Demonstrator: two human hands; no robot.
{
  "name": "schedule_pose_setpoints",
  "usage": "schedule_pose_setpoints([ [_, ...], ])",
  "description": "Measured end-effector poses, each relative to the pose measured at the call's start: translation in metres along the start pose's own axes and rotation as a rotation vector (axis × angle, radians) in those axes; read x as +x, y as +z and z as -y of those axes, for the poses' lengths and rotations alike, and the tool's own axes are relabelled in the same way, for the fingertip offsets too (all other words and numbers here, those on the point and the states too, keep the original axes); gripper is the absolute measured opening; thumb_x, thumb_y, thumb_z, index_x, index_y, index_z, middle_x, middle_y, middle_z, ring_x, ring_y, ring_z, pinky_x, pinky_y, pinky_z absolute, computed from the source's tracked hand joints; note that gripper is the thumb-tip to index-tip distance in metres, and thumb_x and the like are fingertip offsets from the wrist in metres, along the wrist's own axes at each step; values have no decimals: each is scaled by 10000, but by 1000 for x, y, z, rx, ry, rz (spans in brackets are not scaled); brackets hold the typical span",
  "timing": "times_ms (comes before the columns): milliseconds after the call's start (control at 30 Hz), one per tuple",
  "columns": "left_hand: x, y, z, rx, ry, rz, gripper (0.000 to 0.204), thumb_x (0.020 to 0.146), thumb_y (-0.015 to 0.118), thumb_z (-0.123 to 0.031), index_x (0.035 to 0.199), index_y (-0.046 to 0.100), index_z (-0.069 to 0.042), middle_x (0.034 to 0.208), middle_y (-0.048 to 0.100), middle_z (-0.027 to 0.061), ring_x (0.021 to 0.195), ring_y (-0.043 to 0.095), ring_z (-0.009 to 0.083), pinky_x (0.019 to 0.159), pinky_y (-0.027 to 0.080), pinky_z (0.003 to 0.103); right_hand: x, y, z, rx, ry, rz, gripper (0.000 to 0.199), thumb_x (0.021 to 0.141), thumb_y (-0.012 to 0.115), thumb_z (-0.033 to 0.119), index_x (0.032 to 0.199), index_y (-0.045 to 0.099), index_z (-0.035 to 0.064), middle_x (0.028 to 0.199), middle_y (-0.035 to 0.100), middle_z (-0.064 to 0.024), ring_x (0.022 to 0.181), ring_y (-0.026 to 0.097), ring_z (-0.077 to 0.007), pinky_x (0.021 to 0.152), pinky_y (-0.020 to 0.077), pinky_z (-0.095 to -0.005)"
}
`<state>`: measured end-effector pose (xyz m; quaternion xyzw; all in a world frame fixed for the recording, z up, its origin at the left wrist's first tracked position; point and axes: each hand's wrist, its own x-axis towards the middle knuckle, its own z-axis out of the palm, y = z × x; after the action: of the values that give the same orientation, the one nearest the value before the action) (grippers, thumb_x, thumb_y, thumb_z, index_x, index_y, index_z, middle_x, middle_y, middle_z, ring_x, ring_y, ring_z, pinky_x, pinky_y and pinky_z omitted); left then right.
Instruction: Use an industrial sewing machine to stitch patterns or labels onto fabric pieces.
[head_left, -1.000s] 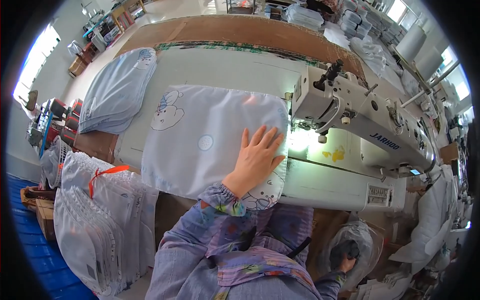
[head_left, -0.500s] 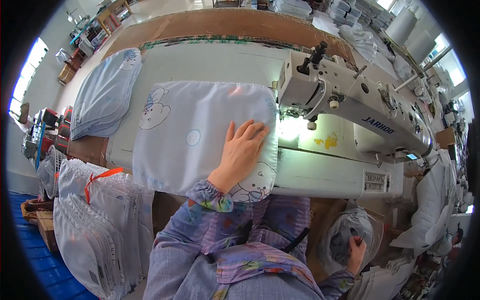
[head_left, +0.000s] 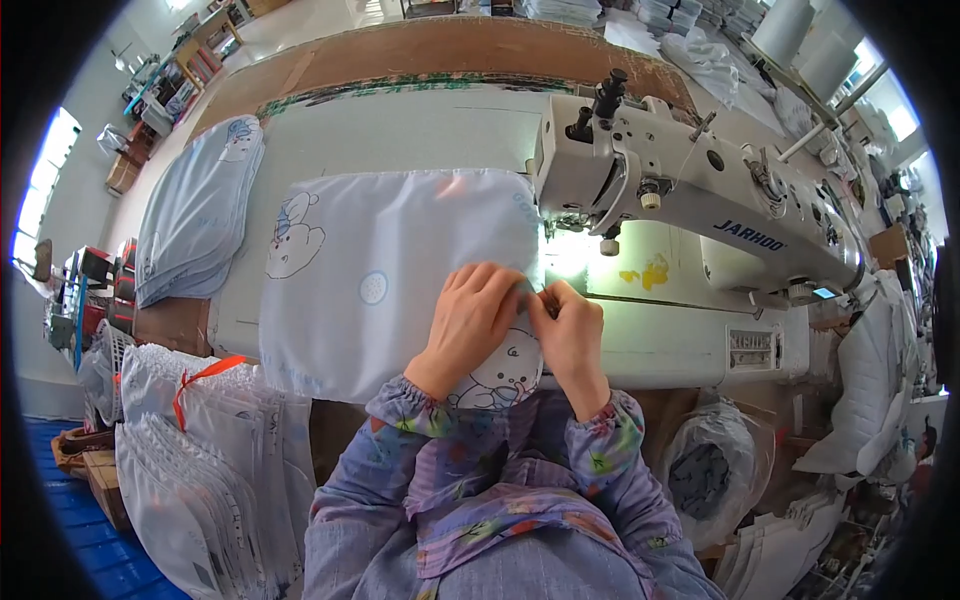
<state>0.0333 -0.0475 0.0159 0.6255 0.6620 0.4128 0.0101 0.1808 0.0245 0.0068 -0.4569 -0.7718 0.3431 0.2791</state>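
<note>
At the centre of the frame, a white printed cloth (head_left: 410, 270) lies flat on the pale worktable (head_left: 400, 135), its lower edge reaching the table's front. On its right edge, the left hand (head_left: 468, 325) rests with fingers bent; whether they grasp the fabric I cannot tell. Beside it, the right hand (head_left: 573, 340) pinches a small dark piece (head_left: 551, 310), mostly hidden, between thumb and forefinger. Close on the right stands the sewing machine (head_left: 640, 165), its lit needle area just beyond the fingers, blocking that side. A stack of similar cloths (head_left: 195, 220) sits at upper left; a hanging bundle (head_left: 200, 470) with a red tie (head_left: 205, 378) fills lower left; a clear plastic bag (head_left: 735, 440) holding dark pieces is at lower right. Dark lettering (head_left: 750, 235) runs along the machine's arm; faint blue letters (head_left: 523, 205) mark the cloth's upper right corner.
</note>
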Motion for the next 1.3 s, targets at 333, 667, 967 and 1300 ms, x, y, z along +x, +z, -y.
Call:
schedule_pose_setpoints([
  [333, -1, 1, 8, -24, 79, 117, 244, 897, 704, -74, 1135, 750, -100, 1175, 700, 61, 1151, 643, 312, 1003, 512, 442, -79, -42, -4, 177, 84, 258, 193, 987, 700, 116, 1133, 692, -10, 691, 674, -61, 587, 581, -72, 545, 460, -267],
  [667, -1, 3, 6, 32, 76, 125, 267, 843, 686, -24, 1102, 741, -60, 1234, 700, 75, 1271, 606, 298, 1091, 488, 433, -99, -31, -4, 514, 148, 255, 384, 1011, 667, 61, 1382, 588, 9, 853, 710, -47, 616, 579, -54, 552, 462, -227],
  [967, 5, 3, 6, -50, 57, 101, 172, 874, 658, -35, 1020, 749, -37, 1226, 699, 119, 1177, 644, 336, 1071, 496, 450, -70, -19, -4, 280, -66, 134, 354, 970, 686, 20, 1321, 647, -7, 815, 633, -48, 654, 565, -83, 595, 488, -261],
  [1300, 38, 29, 14, -61, 11, 53, 210, 859, 642, -19, 1045, 739, -10, 1231, 702, 160, 1154, 644, 361, 1053, 503, 436, -19, -30, -8, 155, -52, 5, 292, 961, 667, 25, 1248, 691, -24, 758, 632, -67, 633, 533, -86, 594, 461, -272],
])
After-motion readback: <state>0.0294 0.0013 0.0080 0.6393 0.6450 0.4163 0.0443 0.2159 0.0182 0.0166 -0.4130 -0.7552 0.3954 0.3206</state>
